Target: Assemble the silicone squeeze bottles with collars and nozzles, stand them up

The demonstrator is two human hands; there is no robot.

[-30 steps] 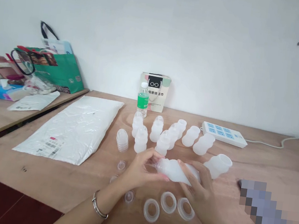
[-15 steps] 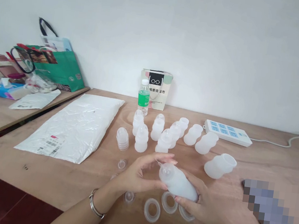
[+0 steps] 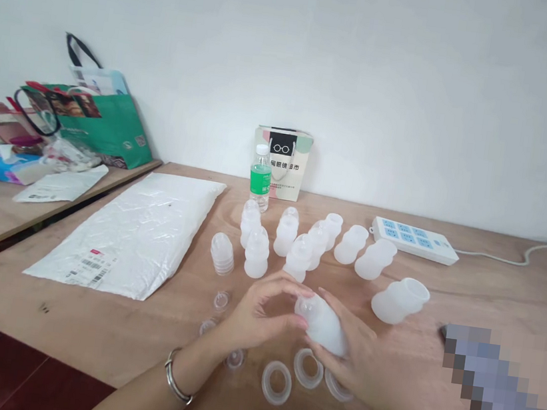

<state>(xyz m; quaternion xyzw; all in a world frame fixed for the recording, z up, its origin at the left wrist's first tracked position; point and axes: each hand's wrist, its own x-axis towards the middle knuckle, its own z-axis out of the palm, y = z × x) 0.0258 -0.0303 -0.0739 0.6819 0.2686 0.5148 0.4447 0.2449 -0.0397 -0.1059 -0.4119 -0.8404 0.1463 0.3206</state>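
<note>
A frosted white baby bottle [image 3: 328, 328] is tilted above the table, its top toward the left. My right hand [image 3: 358, 350] is wrapped round its body. Thumb and fingers of my left hand [image 3: 264, 308] close round the clear nipple end, partly hiding it. Just below lie several translucent collar rings [image 3: 276, 383]. Small clear nipples [image 3: 234, 359] rest by my left forearm. Behind my hands stand several capped bottles [image 3: 258, 253] and a stack of clear caps [image 3: 223, 253]. Farther right are several topless bottles, the nearest open bottle [image 3: 394, 302] leaning over.
A white plastic mailer [image 3: 128, 233] lies on the left of the wooden table. A water bottle [image 3: 259, 183] and paper bag [image 3: 296, 167] stand by the wall. A power strip [image 3: 414, 240] sits back right; a pixelated object [image 3: 491, 388] is front right. A green bag [image 3: 112, 127] stands far left.
My left fingers have closed in round the bottle's nipple end. My right hand has shifted up along the bottle toward its top. The view has moved slightly.
</note>
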